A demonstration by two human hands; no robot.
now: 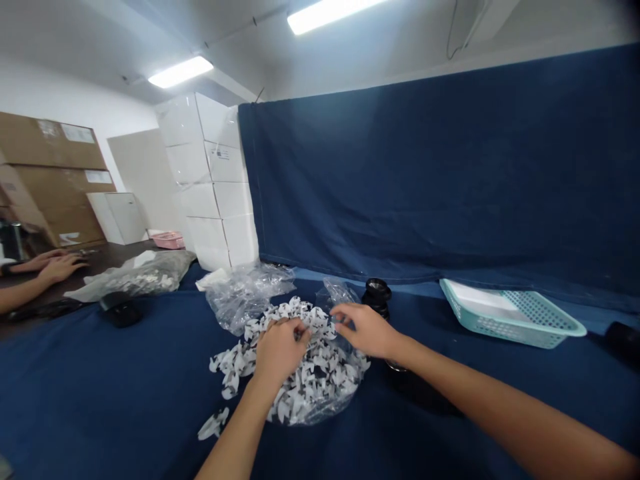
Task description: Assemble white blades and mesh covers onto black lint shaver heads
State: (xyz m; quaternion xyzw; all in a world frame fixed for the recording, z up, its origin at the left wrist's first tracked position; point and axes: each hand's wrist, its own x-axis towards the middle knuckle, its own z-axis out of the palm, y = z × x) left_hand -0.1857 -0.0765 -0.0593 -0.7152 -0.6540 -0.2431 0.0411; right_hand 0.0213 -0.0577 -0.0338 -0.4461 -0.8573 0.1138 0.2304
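Note:
A heap of small white and dark pieces [320, 380] lies on clear plastic on the blue cloth. Over the upper middle of the heap is my left hand [281, 347], its fingers curled; whatever its fingertips hold, if anything, is hidden. My right hand [364, 328] is at the heap's upper right side, thumb and fingers bent toward each other around something I cannot make out. Crumpled clear plastic [245, 293] lies behind the heap. A few loose pieces [213, 424] rest at its lower left.
Black round parts [377, 293] stand behind my right hand. A teal basket [520, 327] holds something white. At left are a black object [120, 309], a bag of pieces [145, 275] and another person's hands [63, 265]. White boxes [210, 187] are stacked behind.

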